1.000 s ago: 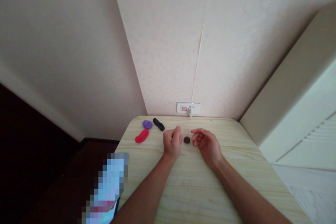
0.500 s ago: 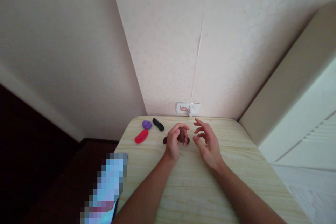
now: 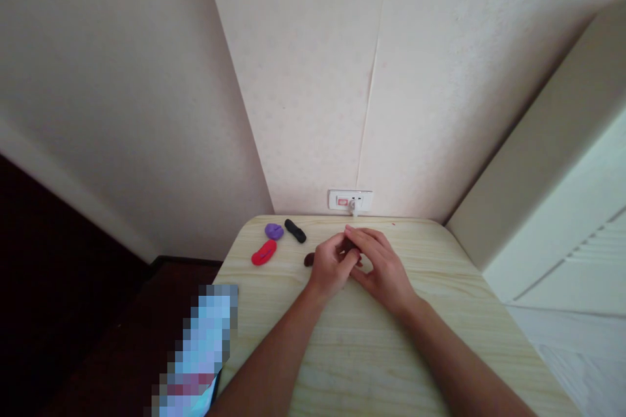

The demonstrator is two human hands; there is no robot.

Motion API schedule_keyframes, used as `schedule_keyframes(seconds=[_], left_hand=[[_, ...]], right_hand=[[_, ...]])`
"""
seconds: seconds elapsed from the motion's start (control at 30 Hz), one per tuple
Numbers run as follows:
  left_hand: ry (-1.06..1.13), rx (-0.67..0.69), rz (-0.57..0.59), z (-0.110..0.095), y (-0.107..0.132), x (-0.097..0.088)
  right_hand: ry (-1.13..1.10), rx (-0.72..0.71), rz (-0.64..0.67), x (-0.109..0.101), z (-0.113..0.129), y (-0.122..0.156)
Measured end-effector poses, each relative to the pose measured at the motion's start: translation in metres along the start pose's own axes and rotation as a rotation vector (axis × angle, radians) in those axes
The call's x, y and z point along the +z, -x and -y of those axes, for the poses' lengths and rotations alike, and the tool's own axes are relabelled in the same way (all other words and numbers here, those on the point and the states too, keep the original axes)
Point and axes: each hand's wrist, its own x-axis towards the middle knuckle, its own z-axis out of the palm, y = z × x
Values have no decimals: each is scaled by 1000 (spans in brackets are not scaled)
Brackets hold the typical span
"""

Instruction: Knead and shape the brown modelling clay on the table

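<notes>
Brown modelling clay [image 3: 349, 245] shows between the fingers of my two hands, mostly covered by them. My left hand [image 3: 330, 266] is closed around it from the left. Over it from the right curl the fingers of my right hand [image 3: 382, 266], closed on the same lump. Another dark brown clay piece [image 3: 309, 259] lies on the table just left of my left hand, partly hidden by it. Farther left rest a red clay piece [image 3: 264, 252], a purple clay lump [image 3: 274, 231] and a black clay strip [image 3: 295, 230].
The pale wood-grain table [image 3: 362, 358] stands against the wall. A wall socket [image 3: 350, 200] with a white plug sits just above its back edge. At the table's left edge is a device with a pixelated screen [image 3: 200, 345]. A pale cabinet [image 3: 548, 163] stands to the right.
My right hand has moved left and closed over the brown clay, which my left hand was holding alone. The left hand has shifted slightly right. The other clay pieces stay put.
</notes>
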Motion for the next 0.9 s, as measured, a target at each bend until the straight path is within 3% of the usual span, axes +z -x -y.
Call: schedule_keyframes(seconds=[0.27,0.63,0.9], left_hand=[[8,-10,-1,0,-1,-7],[-111,67,-55,9,0,-6],[-66,57,58,2,3,-11]], right_hand=[[-71,192,-79,-4,2,4],[-13,150,-128,-1,0,5],[-71,200,-153,-6,9,2]])
